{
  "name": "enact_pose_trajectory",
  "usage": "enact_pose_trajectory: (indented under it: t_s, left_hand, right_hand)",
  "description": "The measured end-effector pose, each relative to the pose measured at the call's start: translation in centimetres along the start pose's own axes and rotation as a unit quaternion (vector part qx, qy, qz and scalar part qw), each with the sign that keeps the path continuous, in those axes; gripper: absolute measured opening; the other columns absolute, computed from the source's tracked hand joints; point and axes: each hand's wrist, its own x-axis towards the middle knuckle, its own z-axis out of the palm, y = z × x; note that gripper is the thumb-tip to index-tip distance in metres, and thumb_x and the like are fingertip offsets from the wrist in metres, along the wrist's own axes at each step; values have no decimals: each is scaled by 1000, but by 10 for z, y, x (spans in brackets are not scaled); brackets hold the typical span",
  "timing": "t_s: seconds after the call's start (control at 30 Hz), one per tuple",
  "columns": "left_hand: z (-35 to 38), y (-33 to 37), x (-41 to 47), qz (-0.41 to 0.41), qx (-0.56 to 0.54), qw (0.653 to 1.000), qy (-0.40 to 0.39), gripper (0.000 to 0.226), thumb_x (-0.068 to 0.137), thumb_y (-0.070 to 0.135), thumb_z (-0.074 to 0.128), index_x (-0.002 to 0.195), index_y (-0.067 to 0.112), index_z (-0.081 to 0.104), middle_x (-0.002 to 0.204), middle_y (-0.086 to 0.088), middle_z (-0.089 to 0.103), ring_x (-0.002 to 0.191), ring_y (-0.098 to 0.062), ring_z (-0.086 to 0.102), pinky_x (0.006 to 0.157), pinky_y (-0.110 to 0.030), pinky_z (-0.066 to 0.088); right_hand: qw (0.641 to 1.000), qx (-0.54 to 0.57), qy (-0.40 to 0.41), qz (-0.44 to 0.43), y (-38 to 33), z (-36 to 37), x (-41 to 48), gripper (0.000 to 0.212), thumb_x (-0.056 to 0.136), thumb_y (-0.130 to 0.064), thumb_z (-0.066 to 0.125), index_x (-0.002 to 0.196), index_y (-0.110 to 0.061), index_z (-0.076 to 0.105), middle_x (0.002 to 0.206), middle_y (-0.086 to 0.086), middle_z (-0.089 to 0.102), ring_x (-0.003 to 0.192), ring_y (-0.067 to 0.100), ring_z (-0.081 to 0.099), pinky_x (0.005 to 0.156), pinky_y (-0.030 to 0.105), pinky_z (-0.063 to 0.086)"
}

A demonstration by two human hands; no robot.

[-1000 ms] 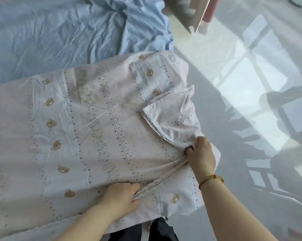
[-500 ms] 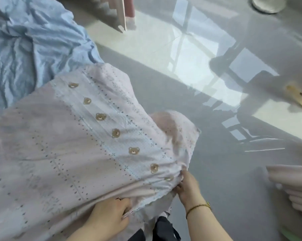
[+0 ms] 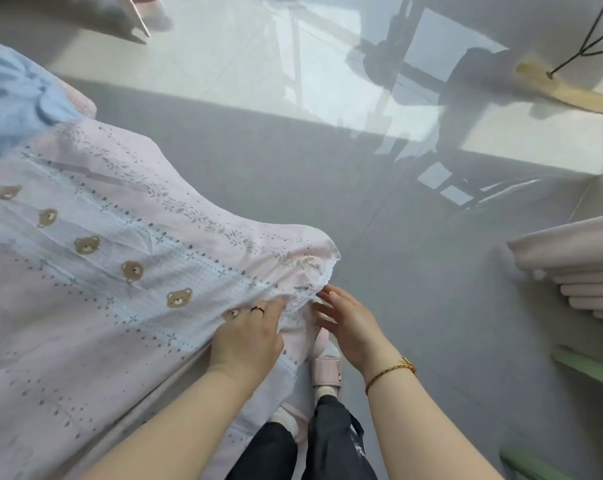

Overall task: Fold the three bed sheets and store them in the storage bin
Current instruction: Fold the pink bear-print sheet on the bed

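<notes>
gripping the pink bear-print sheet [image 3: 102,271] by its lace trim [image 3: 322,283], left hand [image 3: 248,337] curls.

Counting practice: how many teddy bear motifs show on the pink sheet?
6 teddy bear motifs, in a diagonal row on the pink sheet, the last at the left hand. More may be hidden.
</notes>
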Motion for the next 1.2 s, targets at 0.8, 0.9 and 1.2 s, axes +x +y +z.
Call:
enact_pose_trajectory:
  t_s: [0.8, 0.9, 1.2]
  left_hand:
    - [-36, 49, 101, -132, -424, 892, 84, 17, 88, 22, 57, 71, 24, 52, 72, -5, 61, 70, -20, 51, 57, -14, 34]
    - [-36, 53, 112, -138, -441, 883, 82, 20, 89, 22, 54, 69, 26, 52, 65, 3, 56, 61, -11, 47, 53, -14, 33]
    - [2, 54, 120, -190, -384, 899, -96, 33, 91, 28, 50, 59, 21, 50, 59, 2, 50, 65, -20, 47, 63, -28, 35]
  right_hand:
    - [974, 61, 39, 216, -1, -5, 69, 14, 86, 5, 47, 93, 2, 58, 89, 17, 61, 79, 27, 59, 65, 30, 49]
    - [979, 122, 72, 144, -2, -11, 73, 33, 82, 14, 35, 96, -5, 59, 79, 13, 59, 60, 18, 58, 55, 23, 48]
    - [970, 239, 33, 13, -24, -30, 55, 19, 93, -8, 45, 86, -14, 62, 58, -4, 68, 51, 6, 63, 50, 18, 50]
